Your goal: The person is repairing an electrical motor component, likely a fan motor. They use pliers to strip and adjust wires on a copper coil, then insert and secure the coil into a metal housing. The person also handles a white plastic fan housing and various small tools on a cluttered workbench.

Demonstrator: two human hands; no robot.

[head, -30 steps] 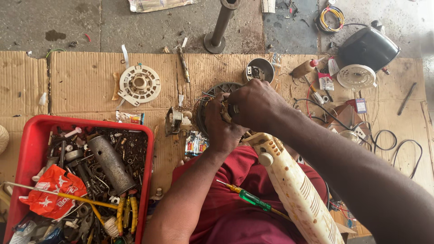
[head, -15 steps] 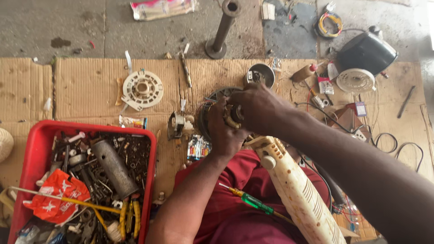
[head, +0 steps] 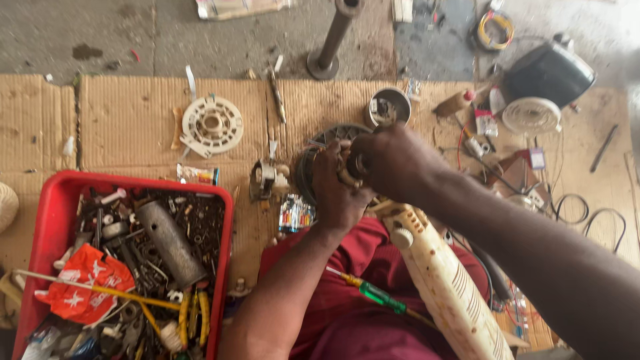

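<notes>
Since a moment ago my hands have hardly shifted; only my view has drifted a touch, so the red crate sits a little further right in my sight. Biggest thing down here is the cardboard sheet (head: 133,127) spread over the floor, reaching from left to right under everything. On its near left corner sits the red crate (head: 41,220), heaped with metal scrap, a grey cylinder (head: 170,243) and a red bag (head: 83,283). Across my lap, near and right, lies the cream appliance housing (head: 447,287), its top end running up to my hands. Far right stands a black pot-shaped casing (head: 550,70), with a white round cover (head: 531,115) just beside it. A grey metal post (head: 333,37) rises at the far middle. Left of centre lies a white round plastic disc (head: 212,123). Now the middle: my left hand (head: 337,190) is curled tight round the dark round motor part (head: 313,167), gripping it from the near side, and my right hand (head: 393,160) is clenched over the top of it, fingers pinching at its hub. A green-handled screwdriver (head: 377,295) rests on my lap, near and just left of the housing.
</notes>
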